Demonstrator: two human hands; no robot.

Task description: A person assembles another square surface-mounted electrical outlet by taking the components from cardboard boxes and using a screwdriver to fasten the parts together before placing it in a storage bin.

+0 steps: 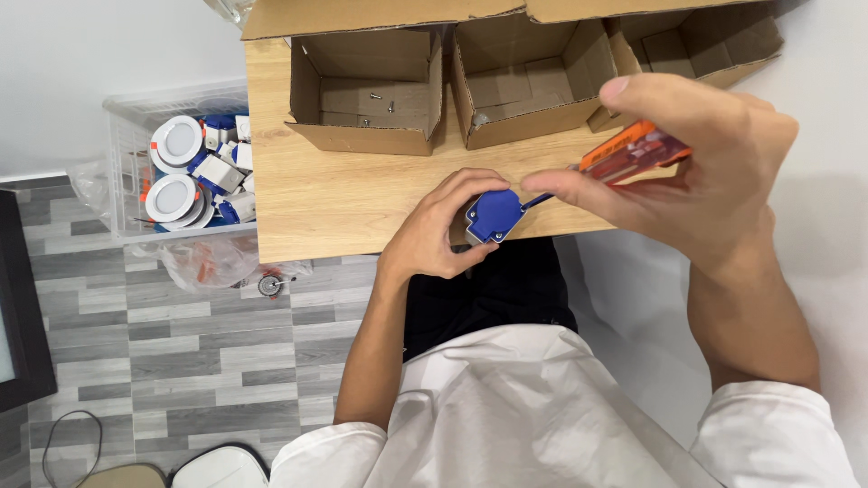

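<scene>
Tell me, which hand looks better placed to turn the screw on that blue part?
Probably the right hand: its grip already holds the orange-handled screwdriver, whose tip meets the small blue housing. The left hand is busy steadying that housing at the edge of the wooden table.

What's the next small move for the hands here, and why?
Probably seat the tip squarely in a screw and turn. The left hand grips the blue cover at the edge of the wooden table, while the right hand holds the orange-handled screwdriver with its shaft angled onto the cover. Screw heads show at the cover's corners; whether the tip is seated cannot be told.
</scene>
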